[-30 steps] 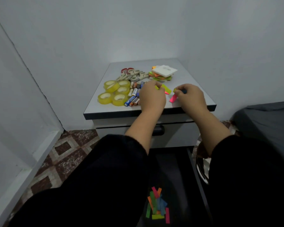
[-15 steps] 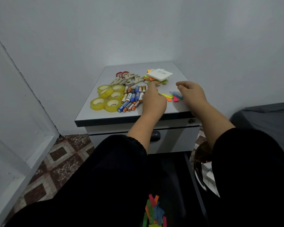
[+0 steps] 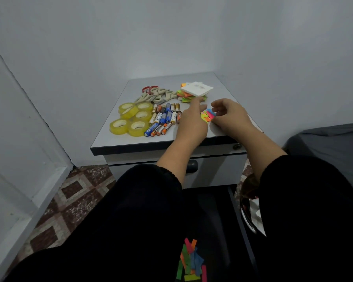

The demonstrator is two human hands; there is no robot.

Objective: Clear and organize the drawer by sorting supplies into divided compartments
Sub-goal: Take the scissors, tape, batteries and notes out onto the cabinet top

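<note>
Fingers of my right hand are loosely curled, their tips down at the right edge of the little heap of coloured paper flags; whether they have actually pinched a flag I cannot tell, since the knuckles hide the tips. My left hand lies with its fingers nearly straight, reaching forward past the heap's left edge toward the stack of sticky notes with the white pad on top, and it holds nothing.

So the flags sit between my two hands on the cabinet top, just beside both. I judge the right hand better placed to gather them, because its fingertips already point into the pile. The flags lie at mixed angles, so no single long axis governs the pinch.

Left of them lie the batteries, mostly pointing away from me; one blue cell reads "GP", the other labels are too small to read. Beyond are the tape rolls and scissors. More paper strips lie low in the dark open drawer below; its dividers are not visible.
</note>
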